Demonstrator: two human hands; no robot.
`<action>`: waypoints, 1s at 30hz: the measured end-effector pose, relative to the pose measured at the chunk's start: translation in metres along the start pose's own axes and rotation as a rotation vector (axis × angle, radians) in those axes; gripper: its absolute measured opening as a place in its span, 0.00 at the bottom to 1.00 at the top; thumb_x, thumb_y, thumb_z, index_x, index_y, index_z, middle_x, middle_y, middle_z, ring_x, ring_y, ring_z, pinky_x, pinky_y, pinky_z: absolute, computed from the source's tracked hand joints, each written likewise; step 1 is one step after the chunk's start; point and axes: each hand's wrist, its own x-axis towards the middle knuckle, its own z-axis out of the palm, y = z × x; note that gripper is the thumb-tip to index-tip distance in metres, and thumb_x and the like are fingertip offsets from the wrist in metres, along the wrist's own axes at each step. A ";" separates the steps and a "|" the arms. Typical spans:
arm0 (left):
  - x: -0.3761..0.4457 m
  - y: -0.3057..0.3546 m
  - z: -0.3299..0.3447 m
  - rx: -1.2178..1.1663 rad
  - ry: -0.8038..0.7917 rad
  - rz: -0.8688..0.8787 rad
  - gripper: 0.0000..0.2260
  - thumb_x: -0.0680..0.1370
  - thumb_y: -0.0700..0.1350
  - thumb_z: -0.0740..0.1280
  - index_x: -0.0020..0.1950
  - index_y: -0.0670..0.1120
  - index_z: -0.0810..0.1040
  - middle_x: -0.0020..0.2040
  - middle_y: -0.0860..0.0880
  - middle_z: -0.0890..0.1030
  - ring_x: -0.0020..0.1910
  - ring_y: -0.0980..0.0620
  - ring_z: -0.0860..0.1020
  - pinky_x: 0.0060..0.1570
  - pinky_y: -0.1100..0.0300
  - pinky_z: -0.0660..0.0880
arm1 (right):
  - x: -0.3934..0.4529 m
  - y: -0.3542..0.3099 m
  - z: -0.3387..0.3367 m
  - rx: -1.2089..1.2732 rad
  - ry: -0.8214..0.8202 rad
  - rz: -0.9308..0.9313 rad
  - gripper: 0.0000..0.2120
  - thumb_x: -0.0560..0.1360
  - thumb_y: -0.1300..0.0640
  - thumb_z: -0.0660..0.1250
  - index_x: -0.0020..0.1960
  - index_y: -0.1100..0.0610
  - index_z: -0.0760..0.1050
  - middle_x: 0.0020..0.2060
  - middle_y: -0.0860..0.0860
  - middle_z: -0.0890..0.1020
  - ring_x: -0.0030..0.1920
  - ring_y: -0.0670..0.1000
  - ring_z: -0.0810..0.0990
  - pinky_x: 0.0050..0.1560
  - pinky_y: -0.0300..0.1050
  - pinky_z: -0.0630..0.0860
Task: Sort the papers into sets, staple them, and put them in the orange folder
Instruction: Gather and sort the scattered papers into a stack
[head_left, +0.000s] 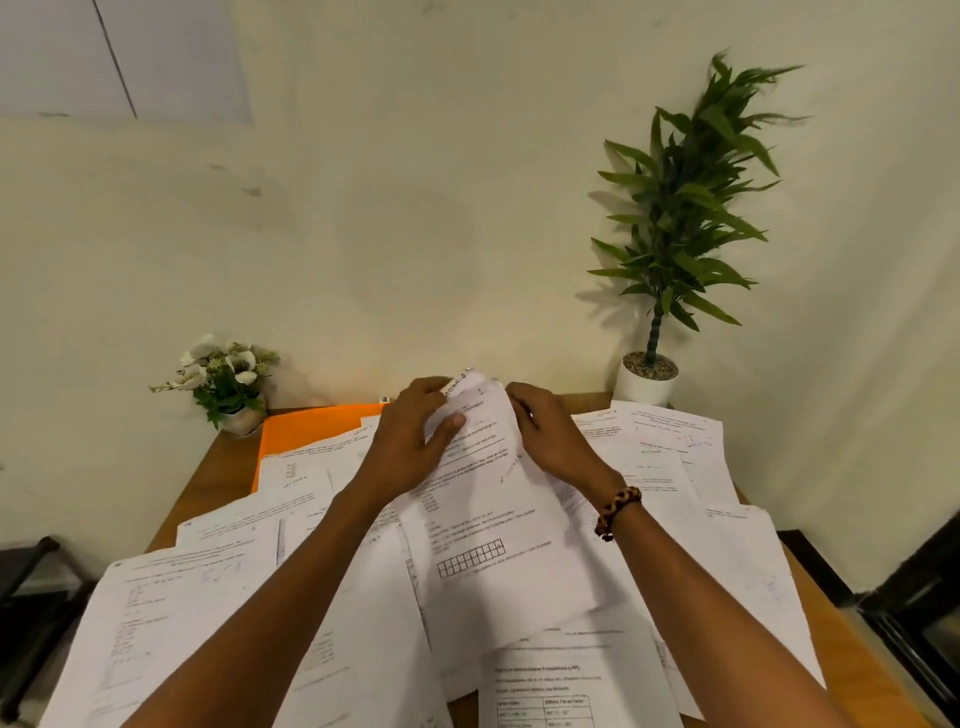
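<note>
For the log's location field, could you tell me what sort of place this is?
Probably an office or study desk: printed papers cover a wooden table against a wall, with an orange folder and potted plant.

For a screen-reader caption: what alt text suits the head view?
Both hands, left hand and right hand, grip the top of a paper set above a wooden desk strewn with printed sheets, an orange folder at its far left.
</note>
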 end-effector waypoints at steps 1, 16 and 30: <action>0.001 0.007 -0.004 -0.055 0.026 -0.019 0.12 0.81 0.57 0.64 0.47 0.50 0.76 0.49 0.52 0.80 0.46 0.60 0.77 0.46 0.57 0.73 | -0.001 -0.007 -0.002 0.037 -0.013 0.001 0.16 0.86 0.56 0.56 0.40 0.60 0.69 0.33 0.55 0.74 0.35 0.46 0.67 0.38 0.47 0.64; -0.010 0.043 -0.054 -0.220 0.124 -0.006 0.18 0.83 0.44 0.64 0.73 0.49 0.67 0.40 0.60 0.78 0.39 0.62 0.79 0.36 0.73 0.71 | 0.003 -0.059 0.009 -0.206 -0.096 -0.074 0.10 0.83 0.47 0.62 0.60 0.47 0.64 0.43 0.53 0.80 0.42 0.57 0.78 0.43 0.58 0.78; -0.023 0.045 -0.123 -0.120 0.370 0.015 0.07 0.84 0.40 0.62 0.54 0.47 0.79 0.46 0.54 0.83 0.44 0.57 0.81 0.42 0.61 0.76 | 0.013 -0.131 0.027 -0.209 -0.218 -0.217 0.12 0.80 0.41 0.64 0.53 0.48 0.67 0.40 0.49 0.79 0.39 0.54 0.77 0.39 0.54 0.74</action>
